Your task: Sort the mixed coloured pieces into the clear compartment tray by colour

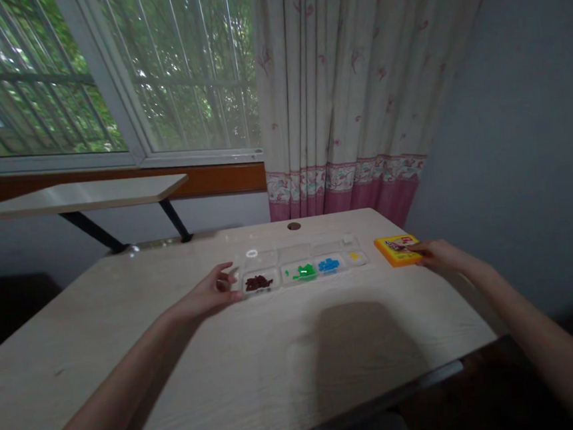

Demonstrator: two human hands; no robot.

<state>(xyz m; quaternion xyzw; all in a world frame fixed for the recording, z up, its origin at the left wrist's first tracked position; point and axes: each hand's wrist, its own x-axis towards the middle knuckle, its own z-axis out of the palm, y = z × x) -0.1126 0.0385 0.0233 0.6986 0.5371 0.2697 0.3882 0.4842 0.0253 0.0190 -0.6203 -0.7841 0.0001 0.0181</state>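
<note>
A long clear plastic compartment box [278, 280] lies on the table with its lid [294, 250] folded back on the far side. From left to right its compartments hold small pieces: dark brown [258, 283], green [304, 272], blue [328, 265] and yellow [356, 256]. At its left end is my left hand [217, 288], fingers curved and apart, the thumb at the near left corner; whether it presses on the plastic is hard to tell. My right hand [435, 255] grips the right side of a flat yellow-orange box [395, 251] with printed pictures on top.
The pale wooden table [221, 381] has a round brown cable hole [294, 226] near its back edge. A raised shelf [79, 195] on black legs stands at the back left. Behind are a barred window [183, 70] and a curtain [340, 90]; a dark edge [364, 409] lies nearest me.
</note>
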